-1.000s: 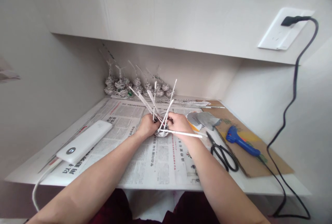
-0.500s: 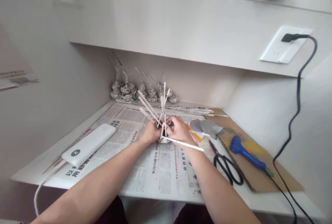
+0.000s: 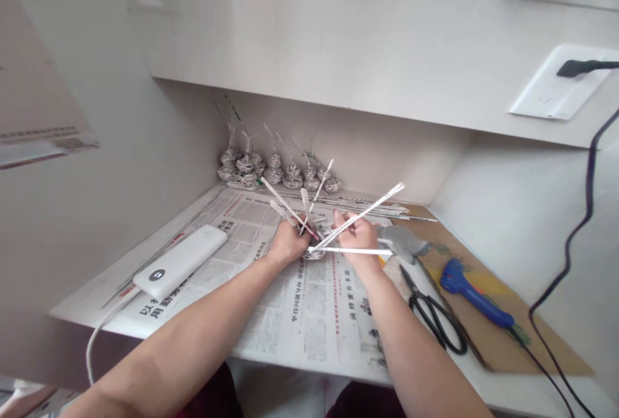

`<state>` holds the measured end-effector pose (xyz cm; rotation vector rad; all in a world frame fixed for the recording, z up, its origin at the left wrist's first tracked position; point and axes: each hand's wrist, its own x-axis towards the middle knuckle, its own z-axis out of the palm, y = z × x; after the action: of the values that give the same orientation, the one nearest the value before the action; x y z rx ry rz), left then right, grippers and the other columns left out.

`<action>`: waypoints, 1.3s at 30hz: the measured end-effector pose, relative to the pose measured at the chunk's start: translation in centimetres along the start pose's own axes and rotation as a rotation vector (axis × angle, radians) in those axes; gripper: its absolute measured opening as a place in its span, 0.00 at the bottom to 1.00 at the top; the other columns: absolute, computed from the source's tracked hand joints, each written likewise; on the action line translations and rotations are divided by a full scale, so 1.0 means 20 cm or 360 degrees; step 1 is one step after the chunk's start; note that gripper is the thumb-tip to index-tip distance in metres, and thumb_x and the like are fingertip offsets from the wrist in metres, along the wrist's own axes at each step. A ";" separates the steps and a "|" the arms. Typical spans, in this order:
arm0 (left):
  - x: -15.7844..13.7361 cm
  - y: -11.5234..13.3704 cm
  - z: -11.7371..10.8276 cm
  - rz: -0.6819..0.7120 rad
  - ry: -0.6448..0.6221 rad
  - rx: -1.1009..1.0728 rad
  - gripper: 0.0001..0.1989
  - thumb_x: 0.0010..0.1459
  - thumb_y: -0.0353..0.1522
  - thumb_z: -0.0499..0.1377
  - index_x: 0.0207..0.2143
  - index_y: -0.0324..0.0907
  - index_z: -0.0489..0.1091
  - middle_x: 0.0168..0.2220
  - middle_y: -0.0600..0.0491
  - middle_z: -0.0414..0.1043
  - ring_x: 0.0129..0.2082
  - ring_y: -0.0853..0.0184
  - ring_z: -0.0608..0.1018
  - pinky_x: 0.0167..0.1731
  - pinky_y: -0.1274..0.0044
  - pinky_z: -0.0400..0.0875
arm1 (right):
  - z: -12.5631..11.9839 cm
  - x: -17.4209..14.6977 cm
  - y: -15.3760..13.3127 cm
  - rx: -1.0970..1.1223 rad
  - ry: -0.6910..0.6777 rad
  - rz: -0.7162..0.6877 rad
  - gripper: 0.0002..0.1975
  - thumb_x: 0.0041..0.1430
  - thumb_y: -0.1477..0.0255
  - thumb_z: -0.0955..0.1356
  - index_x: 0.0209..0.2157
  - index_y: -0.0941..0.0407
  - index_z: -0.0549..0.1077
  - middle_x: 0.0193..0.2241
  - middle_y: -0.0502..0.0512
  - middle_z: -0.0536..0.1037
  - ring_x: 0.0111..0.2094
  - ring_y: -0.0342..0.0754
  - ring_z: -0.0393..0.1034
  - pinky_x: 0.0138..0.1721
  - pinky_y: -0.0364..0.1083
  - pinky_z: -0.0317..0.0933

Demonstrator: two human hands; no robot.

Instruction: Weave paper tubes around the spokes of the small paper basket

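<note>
My left hand is closed around the side of a small woven paper piece, low over the newspaper. Thin rolled-paper strips stick out of it in several directions. My right hand is curled just right of the piece, with one long paper strip lying across its fingers and slanting up to the right. Another paper strip runs nearly level below it, over the palm side. Exactly how the right fingertips grip the strip is partly hidden.
Newspaper covers the table. A white power bank with cable lies left. At right are black scissors and a blue glue gun on cardboard. Several woven paper gourds stand at the back, behind loose paper strips.
My right hand has moved away from the woven piece to the right, and a strip that stood upright now slants right. The whole view has shifted slightly.
</note>
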<state>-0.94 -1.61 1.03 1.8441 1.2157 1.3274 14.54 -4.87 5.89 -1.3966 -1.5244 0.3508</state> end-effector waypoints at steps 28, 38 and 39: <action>0.00 0.01 0.03 -0.0111 0.0002 -0.0244 0.07 0.49 0.25 0.57 0.32 0.39 0.73 0.29 0.53 0.77 0.31 0.67 0.77 0.33 0.77 0.71 | 0.04 0.08 0.23 0.0368 -0.0531 0.0154 0.10 0.48 0.67 0.68 0.31 0.56 0.77 0.25 0.51 0.78 0.25 0.45 0.70 0.27 0.43 0.62; 0.01 -0.01 0.04 -0.0034 0.0009 -0.0305 0.09 0.47 0.23 0.54 0.32 0.39 0.70 0.28 0.54 0.74 0.29 0.68 0.75 0.33 0.78 0.69 | 0.11 0.07 0.23 0.0650 -0.0246 0.0346 0.09 0.48 0.66 0.68 0.29 0.56 0.70 0.24 0.51 0.77 0.25 0.45 0.72 0.28 0.43 0.63; 0.01 -0.01 0.04 -0.0031 -0.0003 -0.0315 0.08 0.47 0.24 0.55 0.32 0.39 0.70 0.27 0.54 0.74 0.28 0.69 0.75 0.32 0.78 0.69 | 0.11 0.08 0.24 0.0662 -0.0221 0.0353 0.09 0.47 0.66 0.68 0.30 0.56 0.70 0.24 0.51 0.77 0.25 0.46 0.72 0.28 0.43 0.63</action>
<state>-0.31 -1.29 0.59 1.6897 1.0572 1.3823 15.79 -1.23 1.94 -1.2257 -1.3105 0.8658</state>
